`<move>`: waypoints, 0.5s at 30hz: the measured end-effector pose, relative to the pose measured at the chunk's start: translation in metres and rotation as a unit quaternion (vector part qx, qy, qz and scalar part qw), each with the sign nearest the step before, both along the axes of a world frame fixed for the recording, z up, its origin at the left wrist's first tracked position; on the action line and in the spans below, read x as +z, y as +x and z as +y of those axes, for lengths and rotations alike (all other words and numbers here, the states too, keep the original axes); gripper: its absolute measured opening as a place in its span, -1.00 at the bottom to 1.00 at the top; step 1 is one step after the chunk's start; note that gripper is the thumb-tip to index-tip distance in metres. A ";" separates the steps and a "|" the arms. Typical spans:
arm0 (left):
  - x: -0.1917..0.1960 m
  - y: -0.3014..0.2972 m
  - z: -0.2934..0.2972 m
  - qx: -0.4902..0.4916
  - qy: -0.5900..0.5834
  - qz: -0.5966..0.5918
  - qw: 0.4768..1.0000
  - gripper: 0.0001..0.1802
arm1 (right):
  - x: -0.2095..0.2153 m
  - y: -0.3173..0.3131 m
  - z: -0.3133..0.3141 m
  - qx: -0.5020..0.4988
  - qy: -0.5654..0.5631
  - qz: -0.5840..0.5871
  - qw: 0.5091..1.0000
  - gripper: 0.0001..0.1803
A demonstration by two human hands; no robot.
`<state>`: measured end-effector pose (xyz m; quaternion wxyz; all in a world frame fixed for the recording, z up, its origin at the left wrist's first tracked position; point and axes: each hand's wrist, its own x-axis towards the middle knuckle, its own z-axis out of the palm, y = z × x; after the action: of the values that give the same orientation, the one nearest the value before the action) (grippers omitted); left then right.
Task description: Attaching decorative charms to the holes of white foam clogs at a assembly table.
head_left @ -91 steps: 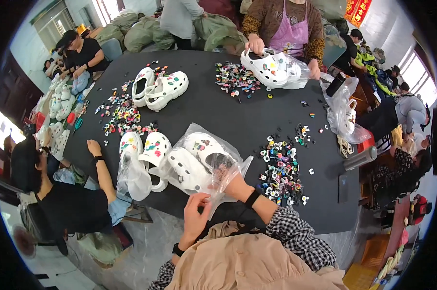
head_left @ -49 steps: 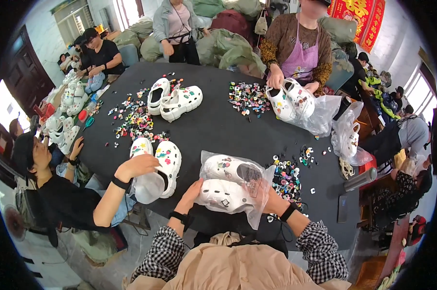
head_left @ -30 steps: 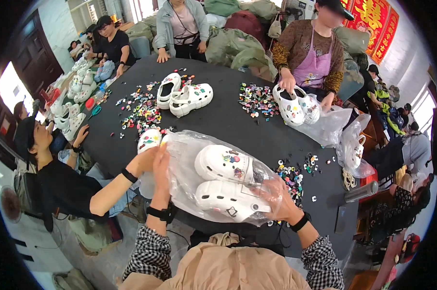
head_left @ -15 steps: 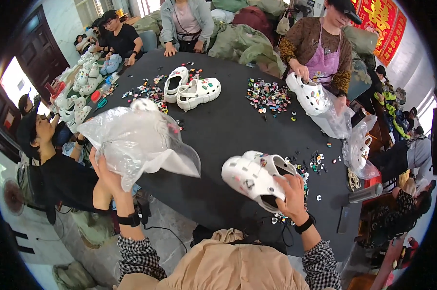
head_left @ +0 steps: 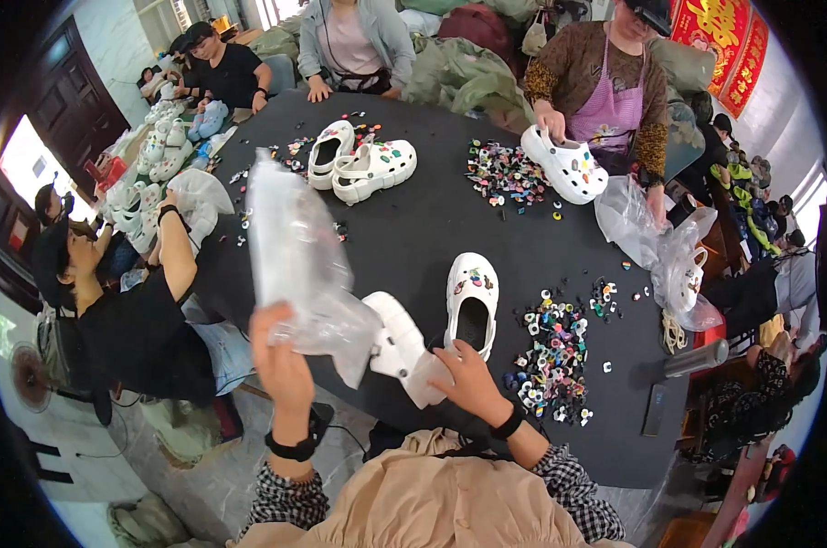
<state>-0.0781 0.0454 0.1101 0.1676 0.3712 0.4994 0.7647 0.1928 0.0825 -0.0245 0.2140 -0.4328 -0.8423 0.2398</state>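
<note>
Only the head view here, looking down on a big round black table point(head_left: 432, 228) in a crowded workroom, with a dark door far left, red banners far right and stuffed green sacks along the far wall. Four other people sit around the table, more behind them on both sides.

The left hand point(head_left: 281, 352) is raised at the near left edge, fingers closed in a fist around the bottom of a clear plastic bag point(head_left: 295, 265) that stands up crumpled above it. The right hand point(head_left: 468, 384) is curled around one white clog point(head_left: 400, 347), which lies tipped on its side at the near edge, sole showing. A second white clog point(head_left: 471, 301) sits upright just beyond it, charms on the toe.

Count-wise: two more white clogs point(head_left: 359, 164) side by side in the far middle, and one in the hands of the person in the purple apron point(head_left: 605, 100). Three loose piles of colourful charms: near right point(head_left: 555, 356), far middle point(head_left: 500, 173), far left point(head_left: 295, 151). More clear bags point(head_left: 660, 247) bunch at the right edge.
</note>
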 end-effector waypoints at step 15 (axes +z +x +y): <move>-0.032 0.113 -0.008 -0.574 -0.064 0.189 0.795 -0.56 | 0.110 0.052 -0.026 0.043 -0.443 0.346 0.826 -0.09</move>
<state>0.0349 0.0376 0.0780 0.5012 0.7150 0.2641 0.4096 0.2453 0.0563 0.0852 0.2662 -0.3333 -0.5344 0.7297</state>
